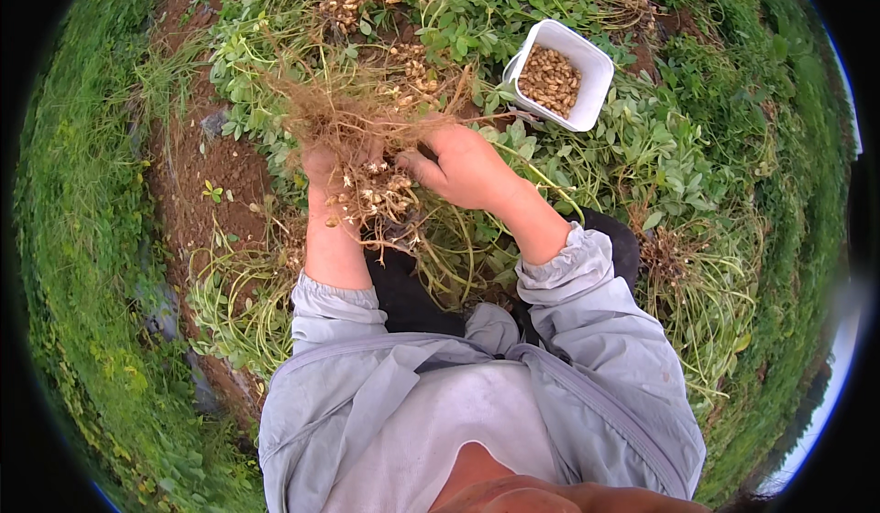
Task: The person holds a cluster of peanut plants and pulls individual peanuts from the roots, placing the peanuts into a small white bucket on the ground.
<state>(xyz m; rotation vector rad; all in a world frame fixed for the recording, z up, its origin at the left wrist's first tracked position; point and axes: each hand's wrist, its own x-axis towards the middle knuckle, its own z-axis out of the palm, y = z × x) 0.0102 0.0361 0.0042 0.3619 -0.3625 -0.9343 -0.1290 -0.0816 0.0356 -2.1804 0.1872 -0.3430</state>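
An uprooted peanut plant, its tangled roots (337, 117) spread over my hands, hangs in front of me. My left hand (326, 162), partly hidden by the roots, is closed around them. On the other side, my right hand (450, 162) has its thumb and fingers at the roots beside a cluster of peanut pods (375, 200); its fingertips are partly hidden. Green stems (450, 238) trail below, towards my lap. Beyond my right hand, a white plastic bucket (597, 83) stands tilted in view, with picked peanuts (548, 80) inside.
Pulled peanut plants with pods (344, 11) lie at the top. Another uprooted plant (670, 252) lies to the right, and more stems (240, 307) lie at the left. Bare reddish soil (199, 169) runs along the left, with dense green growth (82, 224) past it.
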